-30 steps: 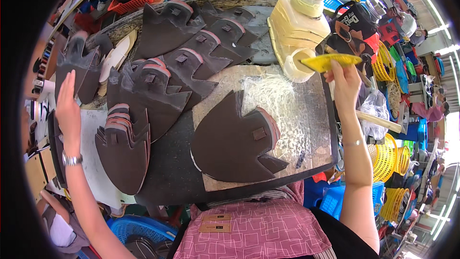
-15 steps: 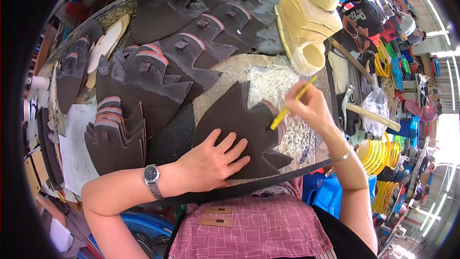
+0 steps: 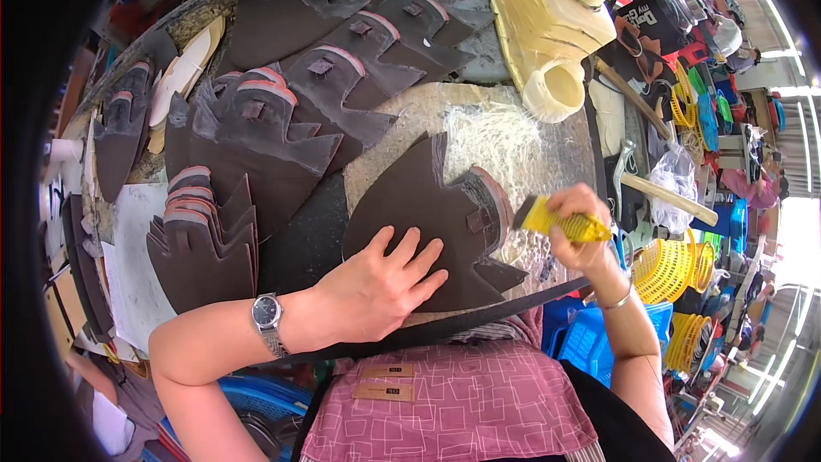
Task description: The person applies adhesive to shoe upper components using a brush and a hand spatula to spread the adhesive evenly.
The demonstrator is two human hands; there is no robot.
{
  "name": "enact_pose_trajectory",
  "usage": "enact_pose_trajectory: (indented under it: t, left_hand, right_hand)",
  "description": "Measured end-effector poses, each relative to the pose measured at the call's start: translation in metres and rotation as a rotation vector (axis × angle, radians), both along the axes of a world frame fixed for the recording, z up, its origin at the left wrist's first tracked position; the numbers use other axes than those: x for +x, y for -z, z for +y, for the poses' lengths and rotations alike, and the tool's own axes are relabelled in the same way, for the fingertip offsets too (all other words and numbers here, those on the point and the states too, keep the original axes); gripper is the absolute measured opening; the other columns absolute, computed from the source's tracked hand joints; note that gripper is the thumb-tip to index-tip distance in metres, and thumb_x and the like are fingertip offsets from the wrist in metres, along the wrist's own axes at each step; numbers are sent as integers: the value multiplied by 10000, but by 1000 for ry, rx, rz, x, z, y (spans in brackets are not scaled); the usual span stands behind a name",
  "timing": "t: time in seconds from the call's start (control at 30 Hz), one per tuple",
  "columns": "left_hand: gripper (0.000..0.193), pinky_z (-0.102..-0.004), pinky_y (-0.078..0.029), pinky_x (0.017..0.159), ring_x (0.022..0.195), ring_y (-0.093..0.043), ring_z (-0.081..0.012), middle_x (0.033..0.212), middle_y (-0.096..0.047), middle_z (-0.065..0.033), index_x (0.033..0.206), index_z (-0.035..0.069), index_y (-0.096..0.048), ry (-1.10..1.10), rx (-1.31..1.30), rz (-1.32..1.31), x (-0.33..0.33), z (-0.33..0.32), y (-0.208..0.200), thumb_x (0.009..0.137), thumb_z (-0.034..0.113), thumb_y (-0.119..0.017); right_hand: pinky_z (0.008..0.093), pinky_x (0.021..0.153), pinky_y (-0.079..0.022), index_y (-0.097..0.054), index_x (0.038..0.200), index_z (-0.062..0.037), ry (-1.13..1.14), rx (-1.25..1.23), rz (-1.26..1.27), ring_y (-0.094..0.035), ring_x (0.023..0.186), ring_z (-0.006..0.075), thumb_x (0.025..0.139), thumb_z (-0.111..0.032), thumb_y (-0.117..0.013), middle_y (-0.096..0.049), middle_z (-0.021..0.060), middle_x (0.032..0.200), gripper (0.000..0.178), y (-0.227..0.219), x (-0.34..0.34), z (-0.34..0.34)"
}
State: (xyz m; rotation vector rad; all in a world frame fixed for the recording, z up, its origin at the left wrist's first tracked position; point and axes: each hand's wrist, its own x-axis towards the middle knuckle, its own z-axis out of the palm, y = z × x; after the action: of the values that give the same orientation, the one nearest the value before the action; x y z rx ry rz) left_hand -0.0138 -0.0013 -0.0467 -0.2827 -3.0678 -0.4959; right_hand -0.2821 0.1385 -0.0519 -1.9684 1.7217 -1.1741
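Brush (image 3: 542, 218) in right hand (image 3: 583, 252) runs sideways, dark tip (image 3: 524, 212) pointing left.

Count. Hands: 2. In right hand (image 3: 579, 222): 1 yellow brush (image 3: 540, 216). Under left hand (image 3: 385, 287): 1 dark cut piece (image 3: 410, 205). Left of left hand: 1 dark stack (image 3: 201, 265), at least 4 layers, exact number unreadable. Beyond right hand: 1 cream container (image 3: 547, 26). Right of right hand: 1 hammer (image 3: 671, 198). Just behind left hand: 1 watch (image 3: 267, 312); behind right hand: 1 bracelet (image 3: 617, 299).
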Motion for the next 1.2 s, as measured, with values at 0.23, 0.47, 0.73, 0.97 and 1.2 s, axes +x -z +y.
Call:
enact_pose_trajectory:
  t: [0.23, 0.47, 0.73, 0.97, 1.2]
  left_hand:
    - [534, -437, -424, 825, 1018, -490, -364, 1185, -483, -210, 1108, 49, -567, -22, 12, 10, 0, 10, -2, 624, 247, -675]
    - [447, -448, -453, 779, 987, -520, -406, 1134, -497, -282, 1095, -14, -567, -23, -85, 52, 5, 17, 2, 716, 221, -541]
    - [519, -441, -442, 810, 986, -525, -420, 1093, -527, -288, 1067, -41, -574, -11, -95, 104, 8, 18, 4, 690, 315, -547]
    - [514, -451, -446, 809, 987, -531, -428, 1103, -521, -297, 1082, -50, -565, 3, -107, 93, 8, 19, 8, 712, 305, -530]
    - [497, -464, -453, 815, 1003, -521, -441, 1104, -517, -301, 1071, -37, -572, -19, -63, 128, 13, 20, 15, 695, 288, -573]
  right_hand:
    - [286, 533, -470, -510, 755, -92, 153, -125, 274, -571, 590, 213, 580, -108, -765, -568, 62, 689, 311, -3, -8, -13]
    - [219, 575, -466, -538, 876, 12, 618, -98, -328, -554, 601, 92, 834, -65, -533, -602, 64, 728, 87, -26, -67, -71]
    - [200, 446, -430, -522, 895, -18, 548, -58, -870, -531, 496, 84, 896, -181, -516, -593, 59, 688, 163, 12, -108, -49]
    - [233, 511, -466, -550, 794, -41, 257, 390, -280, -596, 573, 126, 716, -170, -699, -611, 58, 678, 212, -3, 31, -54]
    - [236, 459, -453, -531, 724, -66, 180, 53, -90, -571, 480, 132, 628, -123, -773, -572, 45, 578, 266, 10, 71, 22]
